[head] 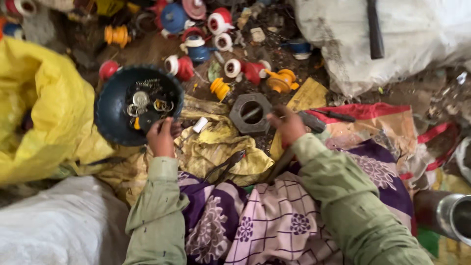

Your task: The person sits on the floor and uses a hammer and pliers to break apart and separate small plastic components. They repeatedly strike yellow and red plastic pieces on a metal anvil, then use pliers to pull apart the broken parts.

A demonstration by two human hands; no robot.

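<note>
My left hand (161, 136) rests at the near rim of a dark blue round dish (110, 115) that holds several metal rings and small parts; whether its fingers pinch a small part I cannot tell. My right hand (287, 123) grips a dark-handled tool (311, 120) whose metal tip reaches into a large grey hexagonal nut (237, 117) lying on yellow cloth. Both arms wear pale green sleeves over patterned purple and pink fabric on my lap.
Several red, blue, white and orange plastic fittings (216, 49) lie scattered on the dirty floor ahead. A yellow sack (39, 108) bulges at the left, a white sack (392, 34) at the upper right. A screwdriver (336, 115) lies right; a steel cup (454, 216) stands lower right.
</note>
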